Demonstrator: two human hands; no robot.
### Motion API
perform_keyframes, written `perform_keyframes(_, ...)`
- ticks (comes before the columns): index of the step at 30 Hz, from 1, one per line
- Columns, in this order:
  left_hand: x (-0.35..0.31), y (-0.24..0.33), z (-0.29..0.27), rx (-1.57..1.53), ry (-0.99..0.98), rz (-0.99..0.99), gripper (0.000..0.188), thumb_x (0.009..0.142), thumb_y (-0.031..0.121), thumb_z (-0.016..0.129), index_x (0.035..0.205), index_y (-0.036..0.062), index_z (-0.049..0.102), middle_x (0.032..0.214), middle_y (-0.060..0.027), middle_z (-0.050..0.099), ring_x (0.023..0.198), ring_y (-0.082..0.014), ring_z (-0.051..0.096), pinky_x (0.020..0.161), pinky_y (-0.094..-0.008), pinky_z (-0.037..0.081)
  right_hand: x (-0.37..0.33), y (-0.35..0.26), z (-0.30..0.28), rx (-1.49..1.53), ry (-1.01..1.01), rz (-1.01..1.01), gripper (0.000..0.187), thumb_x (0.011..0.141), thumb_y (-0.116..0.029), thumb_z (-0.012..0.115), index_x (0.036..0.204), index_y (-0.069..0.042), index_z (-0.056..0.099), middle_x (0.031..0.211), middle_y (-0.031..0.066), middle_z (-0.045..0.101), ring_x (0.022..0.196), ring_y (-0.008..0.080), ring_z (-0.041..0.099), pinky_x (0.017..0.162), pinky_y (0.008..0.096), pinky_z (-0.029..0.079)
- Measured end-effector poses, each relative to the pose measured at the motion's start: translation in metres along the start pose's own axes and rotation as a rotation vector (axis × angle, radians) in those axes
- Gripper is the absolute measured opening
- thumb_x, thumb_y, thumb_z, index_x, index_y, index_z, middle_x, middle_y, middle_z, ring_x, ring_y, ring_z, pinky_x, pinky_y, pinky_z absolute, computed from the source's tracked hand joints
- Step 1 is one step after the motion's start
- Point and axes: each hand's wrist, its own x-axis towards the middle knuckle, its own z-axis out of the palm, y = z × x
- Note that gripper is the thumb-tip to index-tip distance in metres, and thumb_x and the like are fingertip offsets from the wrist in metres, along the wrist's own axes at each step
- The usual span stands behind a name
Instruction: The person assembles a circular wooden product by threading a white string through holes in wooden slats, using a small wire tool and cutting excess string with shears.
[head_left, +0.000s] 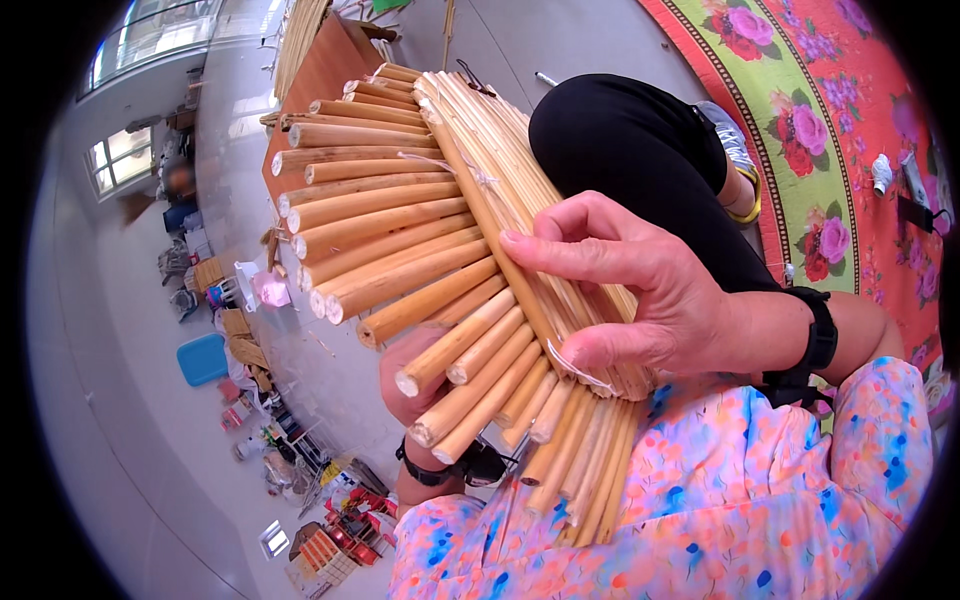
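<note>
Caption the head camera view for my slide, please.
Right hand at the front of a fanned bundle of tan sticks with white string; left hand behind it, mostly hidden.

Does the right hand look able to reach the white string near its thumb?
Likely yes: the right hand has its thumb beside the white string, and nothing visible lies between them.

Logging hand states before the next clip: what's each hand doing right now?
Left hand: mostly hidden behind the bundled sticks; its grip cannot be told.
Right hand: open, thumb and fingers spread apart at the bundled sticks.
</note>
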Motion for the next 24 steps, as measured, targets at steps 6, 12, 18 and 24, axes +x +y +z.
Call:
perform_keyframes(6, -0.001, -0.012, 0.009, -0.02, 0.064, -0.033, 0.017, 0.073, 0.011, 0.067, 0.084, -0.0011, 0.062, 0.066, -0.0133, 0.05, 0.054, -0.032, 0.05, 0.05, -0.038, 0.035, -0.002, 0.005, -0.003, -0.017, 0.028, -0.005, 0.065, 0.081, -0.027, 0.078, 0.137, -0.004, 0.054, 0.12, 0.0093, 0.051, 0.115, 0.02, 0.047, 0.103, 0.0325, 0.036)
perform_keyframes(12, 0.004, -0.004, 0.003, -0.086, -0.024, -0.068, 0.015, 0.074, 0.009, 0.067, 0.085, 0.0001, 0.063, 0.067, -0.0136, 0.051, 0.055, -0.0325, 0.05, 0.05, -0.038, 0.036, -0.001, 0.002, 0.0, 0.039, 0.012, 0.008, 0.068, 0.08, -0.026, 0.079, 0.138, -0.004, 0.053, 0.12, 0.0081, 0.05, 0.116, 0.0191, 0.045, 0.104, 0.032, 0.034)
perform_keyframes(18, -0.008, -0.004, 0.006, 0.005, 0.039, -0.179, 0.017, 0.071, 0.008, 0.07, 0.085, -0.0002, 0.063, 0.072, -0.0128, 0.057, 0.058, -0.0303, 0.055, 0.053, -0.0362, 0.041, -0.001, 0.003, 0.002, 0.105, 0.019, 0.019, 0.068, 0.08, -0.023, 0.079, 0.139, -0.003, 0.052, 0.121, 0.0073, 0.049, 0.115, 0.018, 0.044, 0.103, 0.0308, 0.033)
perform_keyframes(24, -0.012, -0.011, -0.001, 0.067, -0.036, -0.13, 0.019, 0.069, 0.005, 0.073, 0.083, -0.0022, 0.063, 0.075, -0.0109, 0.062, 0.06, -0.0267, 0.06, 0.054, -0.0332, 0.047, -0.003, 0.002, -0.001, 0.06, 0.037, 0.046, 0.067, 0.079, -0.017, 0.078, 0.139, -0.002, 0.051, 0.123, 0.0077, 0.048, 0.113, 0.0155, 0.044, 0.09, 0.0259, 0.04)
